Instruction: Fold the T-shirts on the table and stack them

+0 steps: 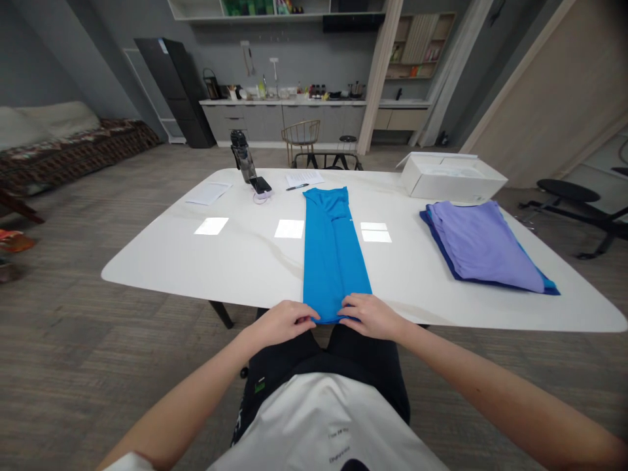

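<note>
A bright blue shirt [333,255], folded lengthwise into a long narrow strip, lies on the white table [245,261] straight in front of me. Its near end reaches the table's front edge. My left hand [290,322] is closed at the left corner of that end, thumb and fingers pinching the cloth. At the right corner, my right hand [371,315] grips the same near edge with bent fingers, their tips on the fabric. The undersides of the folds are hidden.
To the right lies a stack of folded clothes [485,242], lavender on top, with blue ones beneath. Behind it stands an open white box [451,176]. A dark bottle [243,157], a phone [261,185], a pen [297,187] and papers [209,193] are at the back left.
</note>
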A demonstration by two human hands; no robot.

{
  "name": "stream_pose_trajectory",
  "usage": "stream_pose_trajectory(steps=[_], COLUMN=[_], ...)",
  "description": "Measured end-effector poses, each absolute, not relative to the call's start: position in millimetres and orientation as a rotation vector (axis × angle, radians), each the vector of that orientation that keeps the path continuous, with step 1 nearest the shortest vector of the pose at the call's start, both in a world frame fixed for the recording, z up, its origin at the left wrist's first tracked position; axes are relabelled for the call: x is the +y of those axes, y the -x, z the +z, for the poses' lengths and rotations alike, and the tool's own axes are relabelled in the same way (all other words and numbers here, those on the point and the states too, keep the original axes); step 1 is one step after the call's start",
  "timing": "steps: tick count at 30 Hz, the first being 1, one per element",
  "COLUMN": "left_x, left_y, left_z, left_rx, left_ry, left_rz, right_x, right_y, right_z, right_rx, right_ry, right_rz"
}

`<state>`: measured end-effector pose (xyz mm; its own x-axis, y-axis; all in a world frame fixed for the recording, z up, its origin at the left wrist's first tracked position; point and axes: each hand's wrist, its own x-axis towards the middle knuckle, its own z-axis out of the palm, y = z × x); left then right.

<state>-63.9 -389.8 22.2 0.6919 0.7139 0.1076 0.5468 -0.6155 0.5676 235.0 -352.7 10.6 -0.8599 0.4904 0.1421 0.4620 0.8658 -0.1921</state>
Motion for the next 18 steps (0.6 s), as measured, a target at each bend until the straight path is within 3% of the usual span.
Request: stream_pose_trajectory(steps=[18], left_x=[-378], left_y=[83], left_z=[-11], left_rx=[0.694], left_ry=[-3.125], left_rz=[0.187], right_x=[-371], right_y=[-271], right_z=[-14], right_rx=[-2.917], right_ry=[0.647], right_rz=[-0.303])
